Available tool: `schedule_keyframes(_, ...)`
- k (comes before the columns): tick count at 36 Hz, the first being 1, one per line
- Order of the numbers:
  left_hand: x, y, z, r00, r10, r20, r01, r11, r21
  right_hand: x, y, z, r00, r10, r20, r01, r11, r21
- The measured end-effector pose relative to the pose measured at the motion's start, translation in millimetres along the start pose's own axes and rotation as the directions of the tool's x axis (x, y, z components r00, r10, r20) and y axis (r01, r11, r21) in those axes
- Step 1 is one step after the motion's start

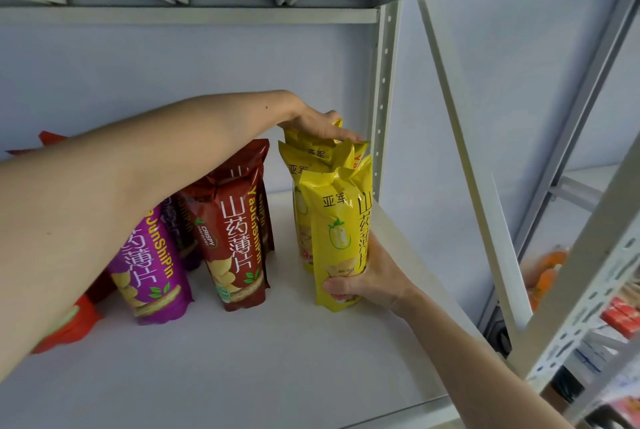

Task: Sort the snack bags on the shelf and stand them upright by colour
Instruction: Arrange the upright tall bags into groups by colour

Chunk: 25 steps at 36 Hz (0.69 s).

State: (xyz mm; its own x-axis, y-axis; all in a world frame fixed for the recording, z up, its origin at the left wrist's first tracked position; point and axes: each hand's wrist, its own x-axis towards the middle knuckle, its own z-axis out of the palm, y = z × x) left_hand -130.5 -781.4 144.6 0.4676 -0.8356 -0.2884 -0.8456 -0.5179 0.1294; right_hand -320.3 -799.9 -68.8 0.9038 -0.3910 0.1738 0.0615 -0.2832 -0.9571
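At centre right of the frame, the right hand (367, 276) is gripping the front yellow bag (337, 238) low down on the shelf (277, 359), while the left hand (318, 125) is pressing flat on the yellow row's tops — likely steadying them. The bag is standing upright, long axis vertical, beside the dark red bags (235, 238) and the purple bags (152, 266).

Bright, even light with soft shadows; wide-angle bending at the edges, right margin blurred.
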Motion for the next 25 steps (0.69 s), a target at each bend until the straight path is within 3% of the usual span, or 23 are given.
schedule_keyframes(3, -1.4, 6.1, 3.2, 1.000, -0.006, -0.001, 0.006, 0.997, -0.074, -3.6, 3.4, 1.4, 0.997, 0.009, -0.070, -0.011, 1.000, -0.022)
schedule_keyframes(10, 1.6, 11.1, 3.0, 0.999, 0.035, -0.020, -0.035, 0.999, 0.019, -13.8, 1.8, 13.9, 0.976, 0.024, -0.217, -0.055, 0.989, -0.140)
schedule_keyframes(17, 11.7, 4.9, 3.1, 0.995, 0.061, -0.078, -0.065, 0.997, -0.048, -21.3, 0.9, 35.5, 0.918, -0.010, -0.397, -0.101, 0.961, -0.259)
schedule_keyframes(25, 42.4, -16.3, 3.5, 0.987, 0.102, -0.125, -0.109, 0.992, -0.055, -23.5, -0.6, 51.7, 0.895, -0.053, -0.442, -0.094, 0.948, -0.303)
